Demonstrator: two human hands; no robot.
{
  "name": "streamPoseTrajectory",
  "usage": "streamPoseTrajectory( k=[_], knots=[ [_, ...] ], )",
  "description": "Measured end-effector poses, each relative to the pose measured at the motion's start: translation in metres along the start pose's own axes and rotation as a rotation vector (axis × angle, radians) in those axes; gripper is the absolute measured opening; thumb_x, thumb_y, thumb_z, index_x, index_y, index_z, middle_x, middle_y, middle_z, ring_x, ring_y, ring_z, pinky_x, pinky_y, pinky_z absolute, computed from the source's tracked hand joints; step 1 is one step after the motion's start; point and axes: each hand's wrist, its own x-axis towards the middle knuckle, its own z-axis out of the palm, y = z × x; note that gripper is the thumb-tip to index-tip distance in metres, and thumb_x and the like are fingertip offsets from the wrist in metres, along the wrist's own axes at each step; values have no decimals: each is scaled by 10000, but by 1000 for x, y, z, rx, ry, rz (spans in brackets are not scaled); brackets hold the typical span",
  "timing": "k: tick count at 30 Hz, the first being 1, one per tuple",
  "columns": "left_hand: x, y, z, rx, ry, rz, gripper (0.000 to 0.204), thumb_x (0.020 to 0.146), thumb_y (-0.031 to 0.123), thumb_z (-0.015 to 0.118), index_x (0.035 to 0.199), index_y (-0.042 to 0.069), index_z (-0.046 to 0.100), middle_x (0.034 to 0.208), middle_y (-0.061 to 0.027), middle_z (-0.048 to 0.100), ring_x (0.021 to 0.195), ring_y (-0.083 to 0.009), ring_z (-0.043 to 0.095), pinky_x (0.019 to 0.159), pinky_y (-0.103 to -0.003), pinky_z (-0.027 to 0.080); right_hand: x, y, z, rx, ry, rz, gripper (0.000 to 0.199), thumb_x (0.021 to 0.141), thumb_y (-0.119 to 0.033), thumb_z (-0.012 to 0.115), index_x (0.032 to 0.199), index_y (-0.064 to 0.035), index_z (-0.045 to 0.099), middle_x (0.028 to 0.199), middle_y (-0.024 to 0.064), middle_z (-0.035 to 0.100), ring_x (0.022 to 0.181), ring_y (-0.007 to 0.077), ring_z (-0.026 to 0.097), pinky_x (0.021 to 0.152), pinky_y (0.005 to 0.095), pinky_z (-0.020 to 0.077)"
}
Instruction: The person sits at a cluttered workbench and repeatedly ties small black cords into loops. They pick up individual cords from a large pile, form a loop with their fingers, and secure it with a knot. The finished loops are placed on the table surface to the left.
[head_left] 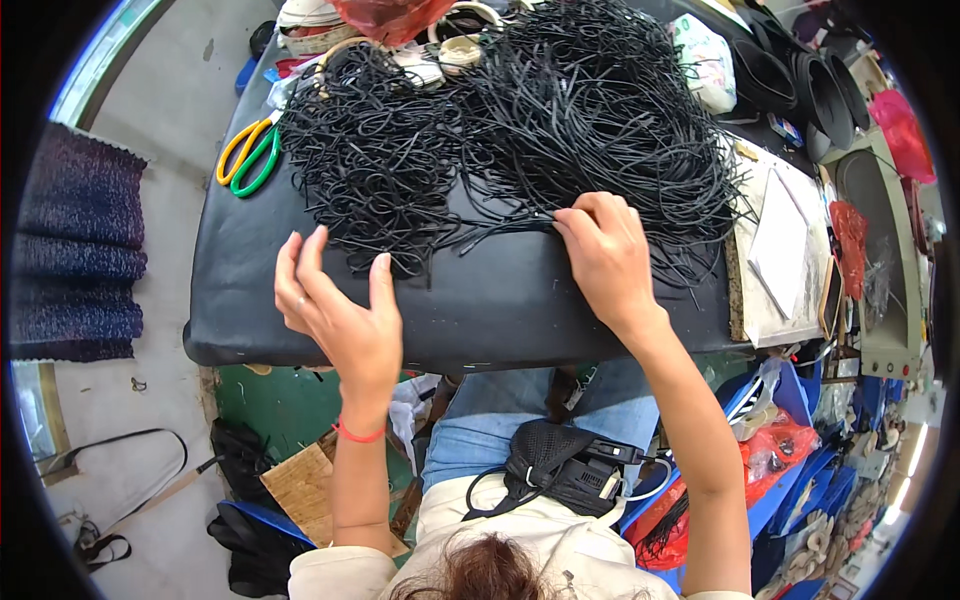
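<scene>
Your left hand (345, 322) has its fingers spread near the front edge of the worktop (500, 315); your right hand (612, 260) pinches black cords (600, 125), heaped toward the far edge.

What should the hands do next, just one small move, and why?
I'd probably bring the left hand in to steady the black strands trailing from the right fingertips: the right hand appears to pinch them at one end, while the left is open, seemingly holding nothing, beside the left tangle.
</scene>
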Motion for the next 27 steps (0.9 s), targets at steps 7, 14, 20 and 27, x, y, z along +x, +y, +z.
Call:
streamPoseTrajectory(
  k=[7,14,20,27],
  knots=[
    [-24,50,-7,-550,-364,176,306,833,83,600,1121,-13,562,1048,-158,591,969,-277,547,880,-364,412,-11,-21,-33,133,72,-264,190,718,-25,591,906,-14,562,876,88,572,758,227,556,728,355,415],
    [-33,53,-29,-908,-793,-218,148,866,66,573,983,-3,632,797,-91,635,715,-126,623,621,-236,477,-31,-30,-68,180,93,-148,279,650,56,676,914,6,601,799,99,568,654,231,549,564,303,446],
    [-40,61,-26,-1318,-976,-682,202,895,120,553,1043,-12,594,896,-89,646,776,-152,640,664,-255,517,-19,-41,-71,142,290,212,163,749,42,648,897,-13,607,803,111,602,704,243,583,614,314,476],
    [-35,67,-12,-1594,-896,-1091,235,913,152,523,1092,6,560,899,-81,632,773,-146,648,600,-252,568,-31,-70,-58,501,3,249,216,741,55,625,950,5,601,824,112,577,641,221,601,543,300,492]
  ],
)
